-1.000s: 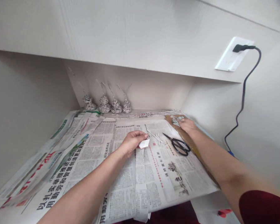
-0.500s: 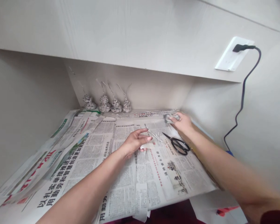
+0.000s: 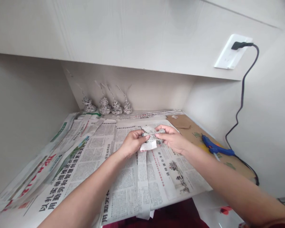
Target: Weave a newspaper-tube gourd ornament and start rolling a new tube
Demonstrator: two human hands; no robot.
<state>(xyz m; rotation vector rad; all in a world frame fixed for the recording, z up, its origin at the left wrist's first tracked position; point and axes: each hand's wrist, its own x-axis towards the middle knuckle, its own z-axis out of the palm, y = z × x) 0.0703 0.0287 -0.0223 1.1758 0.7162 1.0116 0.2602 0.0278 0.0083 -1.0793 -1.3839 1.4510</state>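
Note:
Between the fingertips of both hands, above the newspaper, is a small grey textured piece; whether it is woven or crumpled paper I cannot tell. My left hand pinches its left side, and my right hand pinches its right side. A short white paper strip shows just below the piece, close to my left fingertips. Under my hands, newspaper sheets cover the table, with a long narrow paper strip lying on top. The scissors are out of sight.
Several gourd-shaped woven paper figures stand along the back wall. Thin rolled paper sticks lie beside them. On the right, a blue glue gun rests on brown cardboard, its black cord running up to the wall socket.
My right hand has come back from the far right edge with the grey piece, uncovering the cardboard and glue gun. My left hand has joined it on the piece. The scissors no longer show.

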